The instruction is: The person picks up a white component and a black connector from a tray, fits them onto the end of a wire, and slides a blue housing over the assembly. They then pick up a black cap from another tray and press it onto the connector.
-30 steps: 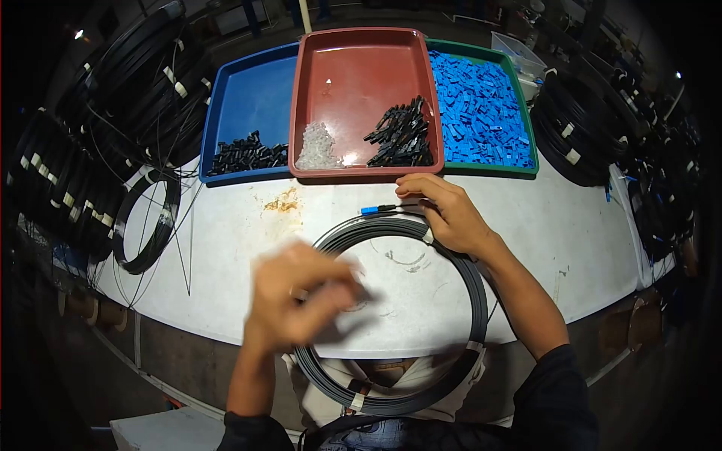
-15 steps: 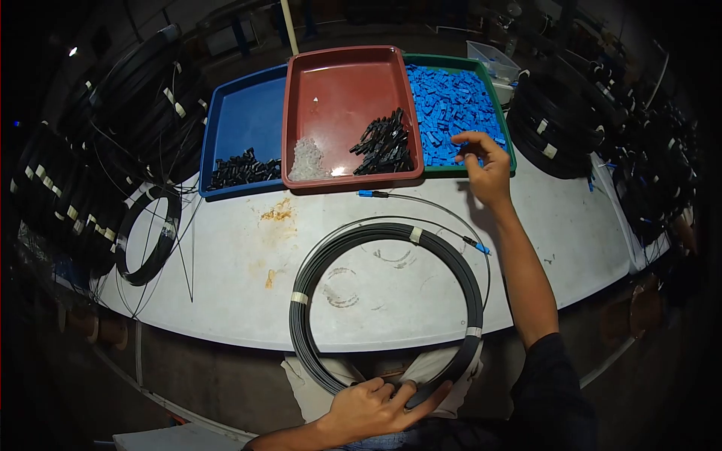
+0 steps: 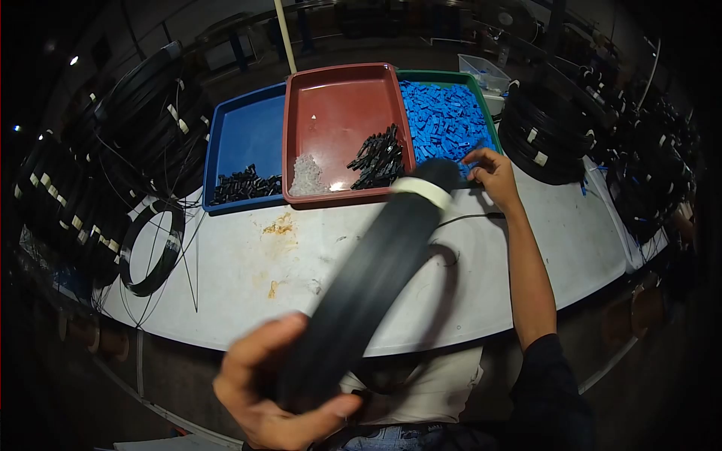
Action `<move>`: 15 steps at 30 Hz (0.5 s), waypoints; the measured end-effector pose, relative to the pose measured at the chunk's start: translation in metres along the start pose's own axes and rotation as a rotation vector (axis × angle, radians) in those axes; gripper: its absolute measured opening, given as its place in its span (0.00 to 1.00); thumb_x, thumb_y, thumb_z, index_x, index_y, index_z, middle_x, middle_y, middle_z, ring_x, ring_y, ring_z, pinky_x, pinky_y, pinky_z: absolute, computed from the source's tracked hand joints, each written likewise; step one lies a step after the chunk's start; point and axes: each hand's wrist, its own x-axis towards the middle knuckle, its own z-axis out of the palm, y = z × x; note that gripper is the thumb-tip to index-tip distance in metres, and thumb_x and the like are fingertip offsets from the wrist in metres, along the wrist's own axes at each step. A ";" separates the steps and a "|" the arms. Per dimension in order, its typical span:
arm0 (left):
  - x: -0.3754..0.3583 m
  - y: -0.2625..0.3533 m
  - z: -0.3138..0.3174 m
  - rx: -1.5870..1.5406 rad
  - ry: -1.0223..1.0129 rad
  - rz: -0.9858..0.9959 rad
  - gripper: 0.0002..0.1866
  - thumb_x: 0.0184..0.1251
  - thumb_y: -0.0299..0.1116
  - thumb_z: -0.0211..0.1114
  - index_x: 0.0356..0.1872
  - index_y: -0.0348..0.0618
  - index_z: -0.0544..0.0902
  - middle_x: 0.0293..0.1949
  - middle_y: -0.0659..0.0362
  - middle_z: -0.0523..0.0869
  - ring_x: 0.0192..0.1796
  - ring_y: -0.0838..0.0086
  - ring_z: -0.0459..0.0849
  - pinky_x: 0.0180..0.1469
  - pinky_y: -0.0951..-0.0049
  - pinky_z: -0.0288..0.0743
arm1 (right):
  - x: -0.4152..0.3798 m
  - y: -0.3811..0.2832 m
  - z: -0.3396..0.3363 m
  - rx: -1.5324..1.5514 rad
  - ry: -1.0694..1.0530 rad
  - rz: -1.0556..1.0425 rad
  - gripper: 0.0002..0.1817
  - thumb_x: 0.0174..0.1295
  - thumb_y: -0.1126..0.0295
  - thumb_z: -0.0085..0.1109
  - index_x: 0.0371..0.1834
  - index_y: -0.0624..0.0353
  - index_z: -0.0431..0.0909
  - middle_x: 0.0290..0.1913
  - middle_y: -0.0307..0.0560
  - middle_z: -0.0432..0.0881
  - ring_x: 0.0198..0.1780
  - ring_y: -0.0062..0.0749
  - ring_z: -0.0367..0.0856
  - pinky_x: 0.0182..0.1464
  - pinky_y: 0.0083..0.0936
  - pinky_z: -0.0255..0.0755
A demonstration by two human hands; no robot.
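Note:
My left hand (image 3: 278, 391) grips a thick coil of black cable (image 3: 368, 278) near its lower end. The coil is raised off the table and tilted almost edge-on to me, blurred by motion, with a pale tape band (image 3: 423, 191) around its upper part. At the front of the green tray (image 3: 490, 120) is my right hand (image 3: 492, 177), its fingers bent and a gap showing between thumb and forefinger. It is nearest to the blue connector pieces (image 3: 444, 116) heaped in that tray. A thin cable (image 3: 474, 216) runs from behind the coil towards my right wrist.
A red tray (image 3: 338, 83) bears clear small parts and black pieces. Left of it, a blue tray (image 3: 248, 113) holds short black parts. Cable coils stand at the left (image 3: 150, 113) and right (image 3: 545, 135). A smaller coil (image 3: 131, 259) leans at the table's left side.
My left hand has lifted the coil from lying flat at the table's front edge and tilted it up on edge. My right hand remains by the green tray, fingers still bent.

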 end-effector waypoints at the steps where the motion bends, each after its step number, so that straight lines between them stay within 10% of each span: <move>1: 0.016 -0.002 -0.016 -0.018 -0.169 0.080 0.46 0.48 0.32 0.83 0.68 0.26 0.70 0.43 0.42 0.87 0.20 0.79 0.81 0.23 0.83 0.77 | -0.001 -0.001 0.002 -0.016 -0.040 0.037 0.17 0.57 0.90 0.48 0.45 0.66 0.83 0.44 0.46 0.87 0.37 0.22 0.83 0.44 0.22 0.80; 6: 0.036 -0.029 -0.048 -0.270 -0.051 -0.158 0.43 0.61 0.28 0.71 0.75 0.25 0.59 0.29 0.54 0.80 0.09 0.84 0.66 0.09 0.82 0.60 | -0.005 -0.010 0.011 -0.099 -0.138 0.070 0.14 0.59 0.88 0.53 0.45 0.66 0.83 0.43 0.44 0.87 0.36 0.21 0.83 0.43 0.21 0.79; 15: 0.023 -0.078 -0.091 -0.153 0.127 -0.204 0.32 0.65 0.21 0.65 0.70 0.30 0.67 0.32 0.59 0.80 0.13 0.86 0.69 0.12 0.84 0.64 | -0.018 -0.052 0.049 -0.679 -0.538 0.278 0.12 0.61 0.62 0.72 0.39 0.59 0.86 0.29 0.48 0.86 0.33 0.35 0.85 0.41 0.33 0.76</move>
